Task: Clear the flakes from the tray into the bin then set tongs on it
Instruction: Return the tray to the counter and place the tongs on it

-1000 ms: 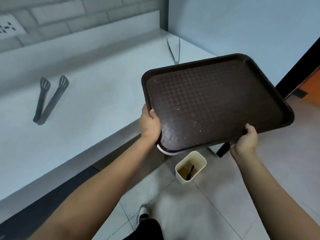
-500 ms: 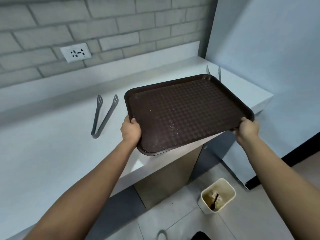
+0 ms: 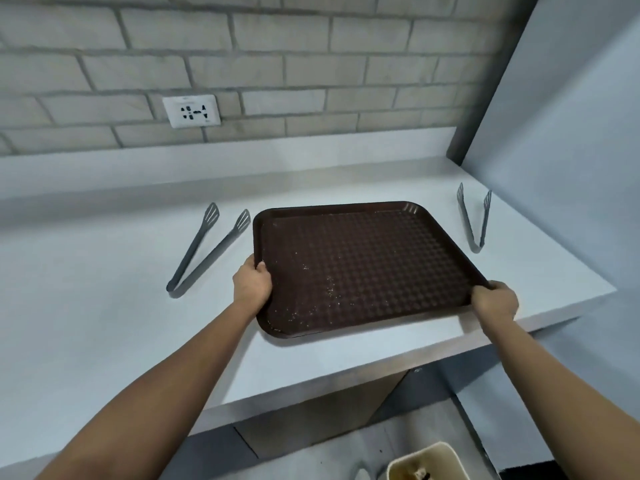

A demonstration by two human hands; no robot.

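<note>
A dark brown tray (image 3: 363, 265) lies flat on the white counter (image 3: 104, 323), with a few pale specks on its near left part. My left hand (image 3: 252, 287) grips its left edge, thumb over the rim. My right hand (image 3: 495, 299) holds its near right corner. One pair of grey tongs (image 3: 207, 251) lies on the counter left of the tray. A second pair of grey tongs (image 3: 472, 216) lies to its right. The cream bin (image 3: 426, 462) stands on the floor below the counter's right end.
A brick wall with a white socket (image 3: 191, 111) backs the counter. A pale blue wall (image 3: 571, 168) closes the right side. The counter's front edge runs just below the tray, with floor beneath.
The tray has come from over the bin, swung left and up over the counter, and now lies flat on it. Both hands kept their hold on it.
</note>
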